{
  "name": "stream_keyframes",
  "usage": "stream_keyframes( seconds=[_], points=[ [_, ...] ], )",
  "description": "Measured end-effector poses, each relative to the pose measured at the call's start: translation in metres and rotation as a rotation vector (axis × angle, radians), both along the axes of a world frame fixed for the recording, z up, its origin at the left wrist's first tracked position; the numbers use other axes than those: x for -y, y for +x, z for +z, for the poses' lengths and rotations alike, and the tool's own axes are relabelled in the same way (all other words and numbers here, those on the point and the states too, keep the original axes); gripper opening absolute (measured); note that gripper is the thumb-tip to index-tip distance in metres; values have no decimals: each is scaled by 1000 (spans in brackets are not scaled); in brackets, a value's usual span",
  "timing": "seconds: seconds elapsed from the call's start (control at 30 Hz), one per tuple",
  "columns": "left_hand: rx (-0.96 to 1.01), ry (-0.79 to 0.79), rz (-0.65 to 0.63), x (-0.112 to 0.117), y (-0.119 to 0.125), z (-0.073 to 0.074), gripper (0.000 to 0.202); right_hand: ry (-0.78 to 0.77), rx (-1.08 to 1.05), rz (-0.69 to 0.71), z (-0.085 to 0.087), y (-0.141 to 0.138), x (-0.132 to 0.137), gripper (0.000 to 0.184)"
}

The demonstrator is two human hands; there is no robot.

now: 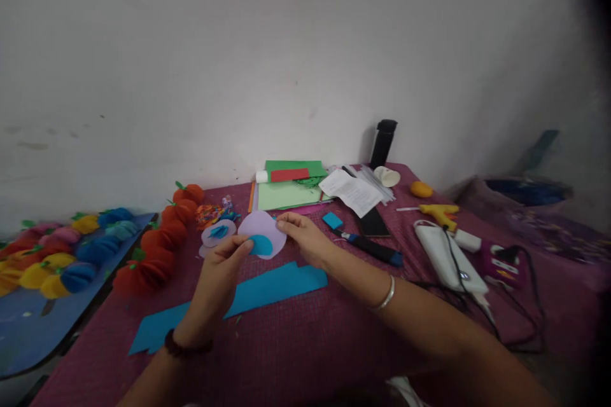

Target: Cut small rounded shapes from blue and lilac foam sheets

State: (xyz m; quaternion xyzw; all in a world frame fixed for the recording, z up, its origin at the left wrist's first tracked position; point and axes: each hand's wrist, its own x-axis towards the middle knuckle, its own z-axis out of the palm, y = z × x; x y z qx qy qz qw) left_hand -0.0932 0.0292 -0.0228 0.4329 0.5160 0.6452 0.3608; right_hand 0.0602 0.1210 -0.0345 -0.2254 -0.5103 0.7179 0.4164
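Note:
Between my two hands is a lilac paper circle (255,221), held up above the table. A smaller blue paper piece (262,245) with a rounded edge lies against its lower part. My left hand (217,276) is closed, its thumb and fingers pinching the blue piece at its left side. On the other side, my right hand (305,236) pinches the right edge of the lilac circle. Below them a long blue paper strip (267,289) lies on the table, partly hidden by my left wrist. Another lilac circle with blue bits (218,231) rests just to the left.
Orange paper pumpkins (165,236) line the table's left side; colourful paper balls (98,248) sit on a blue surface beyond. A cutter knife (375,249), yellow glue gun (439,213), white power bank (443,257) and cables are at right. A black bottle (383,143) stands behind.

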Motion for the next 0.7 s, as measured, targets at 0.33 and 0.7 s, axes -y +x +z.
stream_keyframes(
  seconds=[0.33, 0.7],
  points=[
    [-702, 426, 241, 2, 69, -3, 6, 316, 125, -241, -9, 61, -3, 13],
    [-540, 238, -57, -17, 78, -15, 7, 574, 224, -205, -10, 71, -3, 3]
  ],
)
